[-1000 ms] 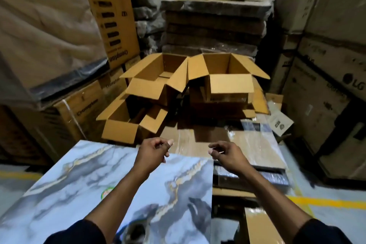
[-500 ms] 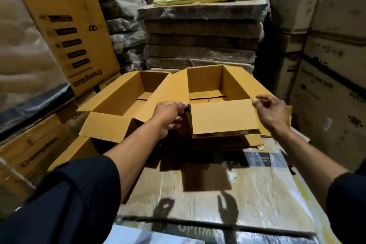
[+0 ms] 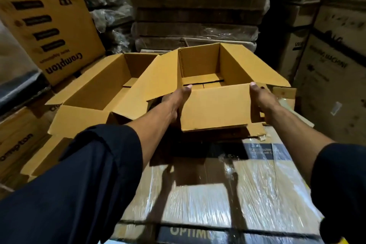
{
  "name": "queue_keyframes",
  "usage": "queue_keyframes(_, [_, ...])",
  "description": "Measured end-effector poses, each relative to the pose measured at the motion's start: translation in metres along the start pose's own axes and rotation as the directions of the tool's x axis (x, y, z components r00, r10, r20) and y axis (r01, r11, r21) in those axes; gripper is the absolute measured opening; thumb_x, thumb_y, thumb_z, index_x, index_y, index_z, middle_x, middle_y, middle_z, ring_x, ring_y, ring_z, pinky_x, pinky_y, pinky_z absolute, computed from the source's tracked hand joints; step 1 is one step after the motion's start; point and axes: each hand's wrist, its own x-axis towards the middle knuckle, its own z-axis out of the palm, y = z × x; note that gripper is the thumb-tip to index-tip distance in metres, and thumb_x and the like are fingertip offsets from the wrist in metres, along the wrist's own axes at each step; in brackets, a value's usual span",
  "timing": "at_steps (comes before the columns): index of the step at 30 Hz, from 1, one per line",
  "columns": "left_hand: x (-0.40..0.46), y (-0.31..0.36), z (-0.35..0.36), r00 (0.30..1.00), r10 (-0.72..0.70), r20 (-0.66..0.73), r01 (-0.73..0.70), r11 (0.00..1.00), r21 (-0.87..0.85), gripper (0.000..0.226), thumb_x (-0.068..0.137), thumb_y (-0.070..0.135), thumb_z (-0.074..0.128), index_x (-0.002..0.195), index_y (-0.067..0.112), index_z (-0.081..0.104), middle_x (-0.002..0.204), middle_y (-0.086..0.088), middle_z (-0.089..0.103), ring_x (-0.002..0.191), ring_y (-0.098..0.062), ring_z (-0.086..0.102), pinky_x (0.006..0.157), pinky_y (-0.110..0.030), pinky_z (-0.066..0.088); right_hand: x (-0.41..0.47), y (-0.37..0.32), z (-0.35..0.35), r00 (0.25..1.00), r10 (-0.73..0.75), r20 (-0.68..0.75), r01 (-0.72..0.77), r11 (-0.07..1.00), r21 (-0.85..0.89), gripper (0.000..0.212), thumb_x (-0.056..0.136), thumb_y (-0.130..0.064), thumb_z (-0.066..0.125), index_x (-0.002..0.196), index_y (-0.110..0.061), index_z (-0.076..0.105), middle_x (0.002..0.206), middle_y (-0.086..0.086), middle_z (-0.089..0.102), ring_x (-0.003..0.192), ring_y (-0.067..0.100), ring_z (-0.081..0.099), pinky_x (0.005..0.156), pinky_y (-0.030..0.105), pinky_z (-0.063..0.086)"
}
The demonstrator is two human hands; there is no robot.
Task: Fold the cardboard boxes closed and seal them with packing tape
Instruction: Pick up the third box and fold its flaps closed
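Both hands grip open box [image 3: 215, 109] | left hand [image 3: 176, 101] left side | right hand [image 3: 261, 99] right side

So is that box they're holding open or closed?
Open. The box has all its top flaps spread outward, its bare floor showing and no tape visible; the left hand and right hand grip its near corners.

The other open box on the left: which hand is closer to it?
Left. The left hand grips the held box beside the other open box; the right hand grips the far side.
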Motion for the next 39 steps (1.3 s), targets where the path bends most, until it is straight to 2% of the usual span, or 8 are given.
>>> queue_keyframes(4, [0.013,0.005,0.003,0.999,-0.009,-0.042,0.006,0.998,-0.065,0.067,0.077,0.058,0.086,0.120,0.011,0.063,0.097,-0.009,0.073,0.078,-0.027,0.071,0.055,-0.033,0.053,-0.017,-0.009,0.009,1.000,0.000,-0.021,0.002,0.997,0.077,0.057,0.092,-0.060,0.063,0.127,-0.014,0.059,0.119,0.007,0.067,0.109,0.033,0.060,0.099,0.054,0.050])
queue_keyframes(10, [0.023,0.005,-0.035,0.974,0.071,-0.213,-0.074,0.997,-0.003,0.041,0.083,0.038,0.071,0.113,0.010,0.067,0.091,-0.010,0.074,0.084,-0.032,0.072,0.083,-0.044,0.064,-0.069,-0.001,0.009,0.984,-0.180,-0.013,0.180,0.983,0.025,0.029,0.101,-0.046,0.063,0.118,-0.025,0.073,0.112,0.000,0.073,0.109,0.028,0.066,0.083,0.048,0.058])
queue_keyframes(16, [-0.036,-0.011,-0.103,0.977,0.126,-0.170,-0.147,0.982,-0.116,0.034,0.083,0.029,0.079,0.100,0.013,0.056,0.094,-0.012,0.072,0.085,-0.032,0.072,0.080,-0.046,0.065,-0.170,0.013,0.014,0.946,-0.322,-0.026,0.321,0.947,-0.022,0.038,0.101,-0.050,0.060,0.132,-0.029,0.070,0.127,-0.001,0.072,0.117,0.025,0.066,0.088,0.046,0.059])
queue_keyframes(20, [-0.086,-0.044,-0.171,0.982,0.142,-0.125,-0.164,0.967,-0.193,0.052,0.078,0.030,0.084,0.119,0.010,0.058,0.098,-0.012,0.070,0.086,-0.030,0.070,0.074,-0.040,0.064,-0.278,0.028,0.030,0.915,-0.402,-0.028,0.401,0.916,-0.022,0.038,0.102,-0.045,0.060,0.132,-0.023,0.070,0.124,-0.002,0.071,0.109,0.018,0.068,0.057,0.020,0.053])
queue_keyframes(23, [-0.126,-0.074,-0.229,0.988,0.132,-0.081,-0.147,0.960,-0.236,0.059,0.067,0.030,0.085,0.117,0.007,0.064,0.096,-0.014,0.075,0.086,-0.035,0.073,0.077,-0.051,0.065,-0.369,0.046,0.047,0.877,-0.480,-0.014,0.479,0.877,-0.041,0.033,0.101,-0.044,0.061,0.128,-0.030,0.071,0.114,-0.008,0.076,0.105,0.011,0.070,0.074,0.027,0.056])
queue_keyframes(27, [-0.190,-0.120,-0.324,0.981,0.187,-0.059,-0.196,0.949,-0.249,0.042,0.082,0.024,0.081,0.114,0.010,0.057,0.101,-0.013,0.069,0.088,-0.029,0.067,0.069,-0.034,0.058,-0.495,0.078,0.081,0.864,-0.498,-0.070,0.491,0.866,-0.099,0.054,0.092,-0.056,0.066,0.134,-0.021,0.069,0.120,-0.008,0.072,0.114,0.015,0.066,0.098,0.051,0.056])
queue_keyframes(32, [-0.274,-0.171,-0.441,0.971,0.228,-0.071,-0.238,0.938,-0.250,0.043,0.084,0.022,0.080,0.122,0.010,0.064,0.102,-0.008,0.070,0.098,-0.028,0.066,0.075,-0.032,0.052,-0.637,0.124,0.124,0.861,-0.502,-0.078,0.487,0.859,-0.155,0.080,0.076,-0.088,0.061,0.131,-0.031,0.071,0.129,-0.011,0.071,0.120,0.012,0.066,0.096,0.052,0.058])
queue_keyframes(39, [-0.321,-0.242,-0.567,0.975,0.186,-0.122,-0.205,0.965,-0.164,0.026,0.082,0.019,0.082,0.103,0.006,0.076,0.094,-0.010,0.074,0.076,-0.025,0.065,0.067,-0.029,0.048,-0.761,0.196,0.204,0.891,-0.448,-0.078,0.441,0.893,-0.092,0.034,0.098,-0.033,0.069,0.130,-0.021,0.073,0.123,-0.007,0.073,0.118,0.013,0.068,0.103,0.035,0.053])
